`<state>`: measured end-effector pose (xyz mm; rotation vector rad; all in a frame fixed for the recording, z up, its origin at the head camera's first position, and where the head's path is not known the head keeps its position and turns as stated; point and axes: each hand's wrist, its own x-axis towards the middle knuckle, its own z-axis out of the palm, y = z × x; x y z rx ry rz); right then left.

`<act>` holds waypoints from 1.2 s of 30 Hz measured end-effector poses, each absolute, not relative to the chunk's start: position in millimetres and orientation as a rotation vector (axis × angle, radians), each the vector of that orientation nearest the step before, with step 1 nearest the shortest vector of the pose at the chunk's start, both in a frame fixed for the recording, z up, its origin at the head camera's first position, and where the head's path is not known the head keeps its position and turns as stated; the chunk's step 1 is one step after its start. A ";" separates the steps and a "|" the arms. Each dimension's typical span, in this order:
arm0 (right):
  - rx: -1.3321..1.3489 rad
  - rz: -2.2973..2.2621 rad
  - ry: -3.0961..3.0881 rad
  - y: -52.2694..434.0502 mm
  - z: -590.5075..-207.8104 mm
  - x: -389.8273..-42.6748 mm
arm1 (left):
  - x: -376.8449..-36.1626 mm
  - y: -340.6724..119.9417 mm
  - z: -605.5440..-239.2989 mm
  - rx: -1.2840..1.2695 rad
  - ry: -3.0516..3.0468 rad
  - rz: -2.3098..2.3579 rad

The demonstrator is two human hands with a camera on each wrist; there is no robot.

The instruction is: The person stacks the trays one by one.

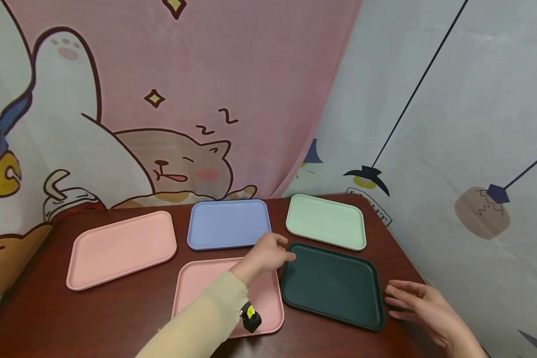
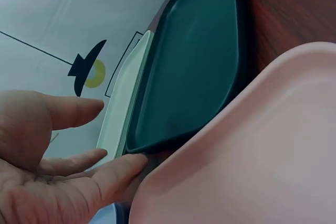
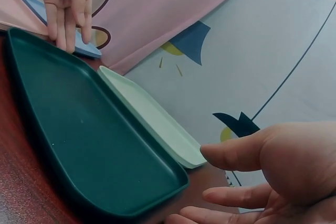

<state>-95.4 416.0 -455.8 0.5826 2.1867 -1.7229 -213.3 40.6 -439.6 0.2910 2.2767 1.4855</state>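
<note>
The dark green tray looks stiff, light and smooth, best gripped by its raised rim. The left hand touches its far corner with straight fingers; the right hand lies open beside its near edge.

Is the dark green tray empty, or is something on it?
Empty. The dark green tray lies flat on the table with its inside bare in all views.

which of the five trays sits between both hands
The dark green rectangular plastic tray: left hand at its far-left corner, right hand beside its right edge. The others are pastel-coloured.
</note>
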 end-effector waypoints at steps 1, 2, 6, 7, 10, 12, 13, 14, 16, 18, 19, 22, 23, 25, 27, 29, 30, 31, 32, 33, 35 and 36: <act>0.582 -1.727 2.184 415.4 -456.2 -95.5 | -213.7 42.2 -439.8 0.282 2.292 1.465; 0.585 -1.735 2.179 414.7 -456.7 -95.9 | -214.2 43.6 -439.8 0.276 2.310 1.443; 0.567 -1.745 2.164 410.4 -457.8 -97.1 | -215.2 46.9 -440.3 0.237 2.300 1.416; 0.566 -1.743 2.163 409.2 -458.2 -97.2 | -215.2 47.3 -440.4 0.228 2.289 1.417; 0.567 -1.739 2.162 405.4 -459.3 -97.5 | -215.0 47.9 -440.4 0.206 2.259 1.423; 0.564 -1.733 2.166 403.2 -460.0 -97.8 | -214.9 47.9 -440.7 0.195 2.254 1.423; 0.577 -1.737 2.165 402.2 -460.6 -97.9 | -214.7 47.9 -441.1 0.191 2.251 1.422; 0.588 -1.741 2.164 401.3 -461.3 -98.1 | -214.6 47.7 -441.3 0.185 2.245 1.424; 0.572 -1.733 2.168 400.1 -462.2 -98.8 | -214.5 47.6 -441.9 0.176 2.231 1.431; 0.577 -1.730 2.174 399.3 -463.8 -99.4 | -214.3 47.7 -442.3 0.164 2.213 1.441; 0.594 -1.735 2.176 399.0 -464.8 -99.5 | -214.3 47.9 -442.8 0.160 2.206 1.446; 0.577 -1.718 2.194 399.4 -465.8 -100.1 | -214.5 48.3 -443.7 0.157 2.188 1.470; 0.582 -1.719 2.201 399.7 -465.8 -100.4 | -214.8 48.5 -443.8 0.161 2.181 1.481; 0.580 -1.710 2.225 400.9 -464.6 -101.3 | -215.1 48.8 -444.4 0.171 2.164 1.505; 0.563 -1.700 2.254 402.3 -461.8 -101.8 | -215.6 48.5 -444.3 0.174 2.143 1.543; 0.559 -1.704 2.275 403.9 -458.1 -101.8 | -216.3 48.0 -445.0 0.176 2.116 1.591; 0.555 -1.705 2.286 404.8 -456.0 -101.7 | -216.7 47.5 -445.3 0.176 2.103 1.616; 0.556 -1.713 2.290 405.6 -453.8 -101.2 | -217.1 47.0 -445.5 0.177 2.087 1.643; 0.560 -1.720 2.294 406.6 -451.6 -100.9 | -217.4 46.3 -445.2 0.183 2.073 1.672; 0.564 -1.725 2.297 407.6 -449.4 -100.7 | -217.8 45.6 -445.0 0.187 2.058 1.699; 0.575 -1.735 2.301 409.4 -445.3 -100.0 | -218.5 44.2 -444.3 0.195 2.025 1.751; 0.583 -1.741 2.302 410.2 -443.6 -99.6 | -218.7 43.2 -443.6 0.200 2.007 1.777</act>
